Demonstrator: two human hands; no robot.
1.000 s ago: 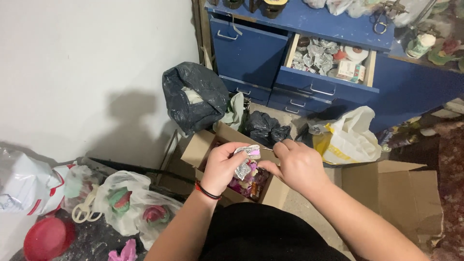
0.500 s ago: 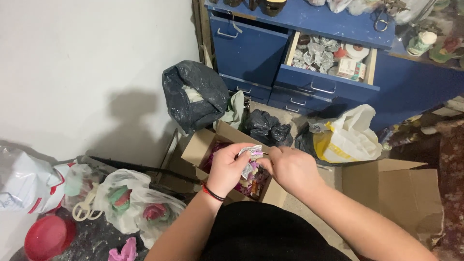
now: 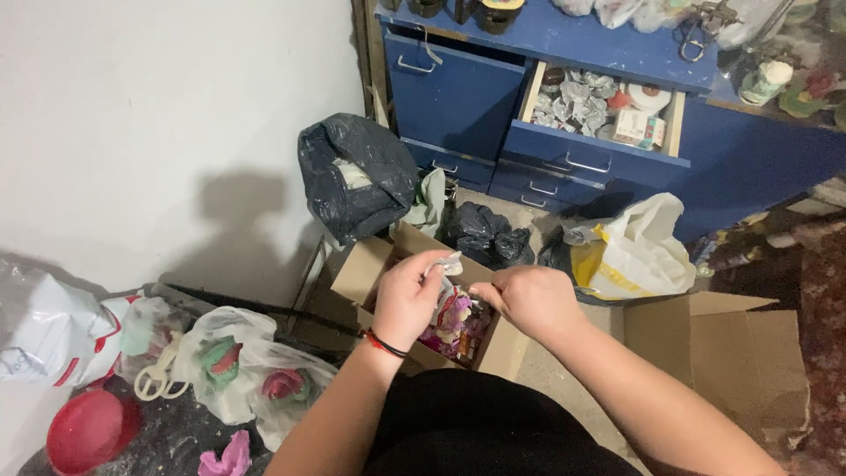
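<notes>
Two hands over an open cardboard box on the floor, close together, both busy with one small packet. Left hand, with a red-and-black band at the wrist, curled shut on the crinkled clear wrapper, thumb and fingertips pinching its upper end. Right hand also curled, fingers pressed together at the packet's lower right edge; exact grip there hidden by the knuckles. Packet held just above the box, touching both hands, with pink and white pieces showing through below the left hand. More pink and dark small items packed inside the box.

Beyond the box, against the blue drawer cabinet: a large black rubbish bag, a smaller black bag and a white-and-yellow plastic bag. One cabinet drawer pulled out, full of small wrapped bits. Further right, a second, larger cardboard carton with flaps open. To the left on the floor, clear bags with green and red shapes inside, white scissors, a red round lid and a white bag.
</notes>
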